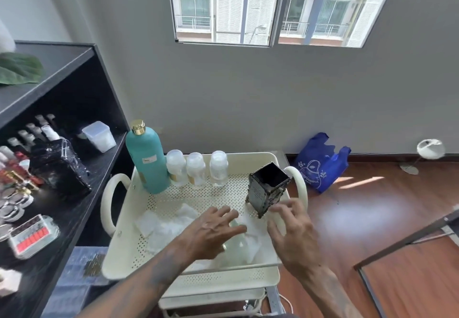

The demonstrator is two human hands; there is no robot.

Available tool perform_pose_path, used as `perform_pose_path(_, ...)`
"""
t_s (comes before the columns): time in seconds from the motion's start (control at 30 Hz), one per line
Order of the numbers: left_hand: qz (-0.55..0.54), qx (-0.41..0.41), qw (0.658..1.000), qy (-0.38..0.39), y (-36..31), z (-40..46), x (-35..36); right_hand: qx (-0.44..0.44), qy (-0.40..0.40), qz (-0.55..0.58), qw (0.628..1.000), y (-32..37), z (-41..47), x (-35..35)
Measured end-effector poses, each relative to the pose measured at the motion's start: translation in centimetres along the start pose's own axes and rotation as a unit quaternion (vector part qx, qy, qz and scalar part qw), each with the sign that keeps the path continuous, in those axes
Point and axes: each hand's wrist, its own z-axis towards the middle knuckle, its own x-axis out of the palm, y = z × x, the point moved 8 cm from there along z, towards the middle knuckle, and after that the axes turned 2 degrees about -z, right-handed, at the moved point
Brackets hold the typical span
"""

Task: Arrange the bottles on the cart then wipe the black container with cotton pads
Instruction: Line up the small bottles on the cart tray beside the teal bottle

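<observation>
A tall teal bottle [146, 158] with a gold cap stands at the back left of the cream cart tray [124, 250]. Three small clear bottles [196, 169] line up to its right along the back rim. The black container [267, 188] stands at the tray's right side, its open top facing up. White cotton pads [159, 225] lie loose on the tray's perforated floor. My left hand [213, 230] hovers over the pads with fingers spread, a clear object partly hidden beneath it. My right hand [290, 233] is spread just in front of the black container, holding nothing.
A black shelf unit [74, 94] stands at the left, holding small bottles, a dark box [59, 168] and a clear lidded tub [99, 136]. A blue bag [320, 162] lies on the wooden floor behind the cart. A dark-framed object [409, 240] sits at the right.
</observation>
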Motion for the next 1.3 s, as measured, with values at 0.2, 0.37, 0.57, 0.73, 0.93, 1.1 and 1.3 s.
perform_pose_path(0.2,-0.244,-0.157,0.954,-0.077,4.1,-1.3,-2.8,-0.019,0.078,-0.099,0.992,-0.1,7.6,-0.8)
perform_pose_path(0.37,-0.395,-0.249,0.865,-0.186,7.2,-1.5,-5.6,-0.066,0.297,-0.193,0.933,-1.5,10.6,2.7)
perform_pose_path(0.57,-0.385,-0.319,0.819,-0.282,10.1,0.0,-9.4,-0.042,0.322,-0.136,0.936,-1.7,10.0,2.8)
perform_pose_path(0.73,-0.363,-0.276,0.853,-0.253,10.2,4.7,-10.9,-0.028,0.312,-0.112,0.943,-0.9,7.4,2.1)
perform_pose_path(0.93,-0.260,-0.284,0.909,-0.159,10.2,9.3,-9.3,-0.002,0.300,-0.093,0.950,-0.1,4.6,1.9)
perform_pose_path(1.1,-0.169,-0.305,0.928,-0.130,11.0,11.0,-7.7,-0.002,0.294,-0.094,0.951,-0.3,4.4,2.0)
perform_pose_path(1.3,-0.082,-0.297,0.943,-0.130,12.3,11.6,-5.9,-0.006,0.290,-0.095,0.952,-0.5,4.5,2.1)
